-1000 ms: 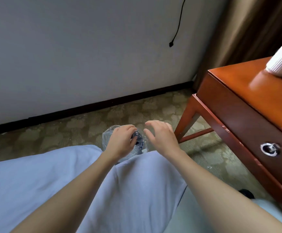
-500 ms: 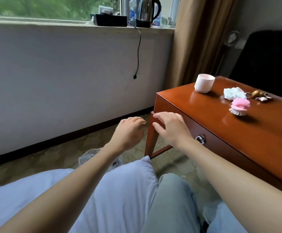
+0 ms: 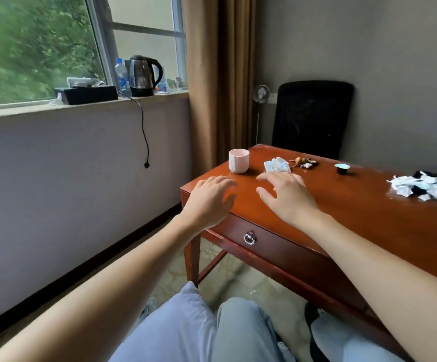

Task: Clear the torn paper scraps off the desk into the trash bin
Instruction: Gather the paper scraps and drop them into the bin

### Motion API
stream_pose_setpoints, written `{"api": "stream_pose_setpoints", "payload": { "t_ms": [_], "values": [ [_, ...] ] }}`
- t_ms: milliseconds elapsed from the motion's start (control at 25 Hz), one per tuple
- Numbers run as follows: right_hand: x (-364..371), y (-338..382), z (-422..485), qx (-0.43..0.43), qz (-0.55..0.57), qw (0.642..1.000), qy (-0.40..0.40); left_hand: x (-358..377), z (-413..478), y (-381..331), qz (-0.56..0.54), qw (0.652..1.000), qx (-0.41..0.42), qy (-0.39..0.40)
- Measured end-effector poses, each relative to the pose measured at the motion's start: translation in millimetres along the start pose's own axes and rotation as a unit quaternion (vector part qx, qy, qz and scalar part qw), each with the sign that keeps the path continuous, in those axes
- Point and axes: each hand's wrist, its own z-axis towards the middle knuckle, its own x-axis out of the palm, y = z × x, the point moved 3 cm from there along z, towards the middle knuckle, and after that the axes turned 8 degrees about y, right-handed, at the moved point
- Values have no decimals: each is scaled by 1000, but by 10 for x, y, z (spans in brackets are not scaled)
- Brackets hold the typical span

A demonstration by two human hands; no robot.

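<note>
The torn paper scraps [image 3: 423,190] are lying heaped at the far right of the bench [image 3: 355,218], well apart from both hands. The left hand [image 3: 209,202] and right hand [image 3: 286,195] are hovering over its left end near a pink cup [image 3: 238,161], each grip spread apart, holding nothing.

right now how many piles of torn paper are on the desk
1: the pile of torn paper scraps lies at the right end of the desk, toward its far edge. The frame cuts it off on the right, so more may be hidden.
</note>
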Motion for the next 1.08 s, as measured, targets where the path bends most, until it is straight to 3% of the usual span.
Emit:
{"api": "stream_pose_setpoints", "payload": {
  "t_ms": [600,1080],
  "values": [
    [-970,-1556,-449,118,-44,992,-20,448,1078,-1461,-28,993,112,34],
    [-1067,-3130,-755,224,-64,972,-14,1348,1932,-2394,-70,979,164,98]
  ]
}}
